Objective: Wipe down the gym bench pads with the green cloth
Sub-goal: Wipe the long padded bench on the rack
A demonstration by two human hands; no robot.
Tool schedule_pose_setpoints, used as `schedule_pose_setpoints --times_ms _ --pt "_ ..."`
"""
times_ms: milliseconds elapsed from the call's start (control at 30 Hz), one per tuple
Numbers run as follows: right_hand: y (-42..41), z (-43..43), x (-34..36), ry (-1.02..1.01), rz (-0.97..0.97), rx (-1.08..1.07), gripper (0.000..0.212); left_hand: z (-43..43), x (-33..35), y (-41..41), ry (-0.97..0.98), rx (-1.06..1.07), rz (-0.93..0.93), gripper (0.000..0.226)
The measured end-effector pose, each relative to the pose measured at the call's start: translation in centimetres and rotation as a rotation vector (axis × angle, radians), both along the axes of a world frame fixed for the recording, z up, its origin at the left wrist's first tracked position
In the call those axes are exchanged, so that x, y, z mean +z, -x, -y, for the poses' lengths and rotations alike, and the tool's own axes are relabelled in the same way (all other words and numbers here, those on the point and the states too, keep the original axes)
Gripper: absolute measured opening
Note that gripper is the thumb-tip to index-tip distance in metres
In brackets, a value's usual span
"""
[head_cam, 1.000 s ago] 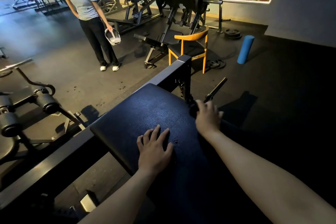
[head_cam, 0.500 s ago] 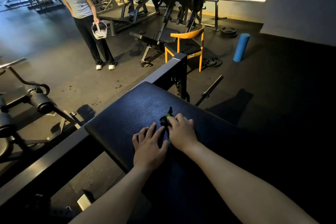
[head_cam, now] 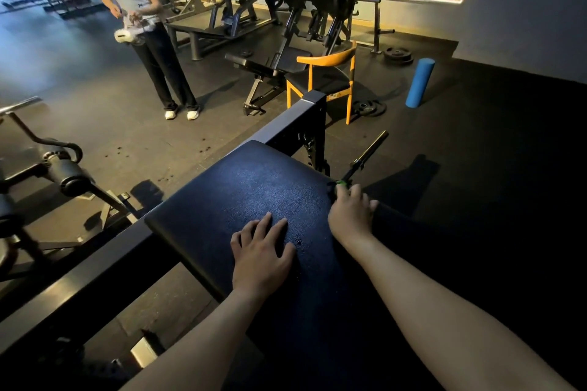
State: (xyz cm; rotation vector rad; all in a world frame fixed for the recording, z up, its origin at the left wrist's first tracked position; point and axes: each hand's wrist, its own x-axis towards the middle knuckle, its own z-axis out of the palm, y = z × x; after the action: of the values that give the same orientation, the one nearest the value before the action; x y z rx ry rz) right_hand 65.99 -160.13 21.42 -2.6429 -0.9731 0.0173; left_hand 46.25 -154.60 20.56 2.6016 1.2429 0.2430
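Observation:
A dark padded bench pad (head_cam: 254,194) fills the middle of the head view. My left hand (head_cam: 259,252) rests flat on the pad with its fingers spread. My right hand (head_cam: 351,213) sits at the pad's right edge, fingers curled over the green cloth (head_cam: 340,183). Only a small bright green bit of the cloth shows past my fingertips; the rest is hidden under the hand.
The bench's black steel frame (head_cam: 295,117) rises behind the pad. A barbell (head_cam: 368,155) lies on the dark floor to the right. Further back stand an orange chair (head_cam: 327,73), a blue foam roller (head_cam: 419,82), weight machines and a person (head_cam: 143,25) holding something white.
My right hand has slid with the cloth from the pad's middle, beside my left hand, out to the right edge. My left hand has stayed put.

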Motion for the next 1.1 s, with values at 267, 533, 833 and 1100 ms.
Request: schedule_pose_setpoints --times_ms 267,533,833,1100 --pt "4.6 -0.3 1.1 -0.050 -0.050 0.390 0.035 0.0 0.0 0.2 -0.007 -0.019 -0.011 0.069" --pt "-3.1 1.8 0.9 -0.009 -0.091 -0.077 0.040 0.0 0.0 0.1 0.008 -0.013 0.003 0.066" --pt "4.6 0.4 0.6 -0.094 -0.049 0.197 0.032 -0.1 0.2 0.0 0.019 -0.013 0.000 0.066" --pt "-1.3 1.3 1.3 -0.182 -0.028 0.079 0.039 -0.1 0.1 0.2 0.011 -0.016 0.006 0.071"
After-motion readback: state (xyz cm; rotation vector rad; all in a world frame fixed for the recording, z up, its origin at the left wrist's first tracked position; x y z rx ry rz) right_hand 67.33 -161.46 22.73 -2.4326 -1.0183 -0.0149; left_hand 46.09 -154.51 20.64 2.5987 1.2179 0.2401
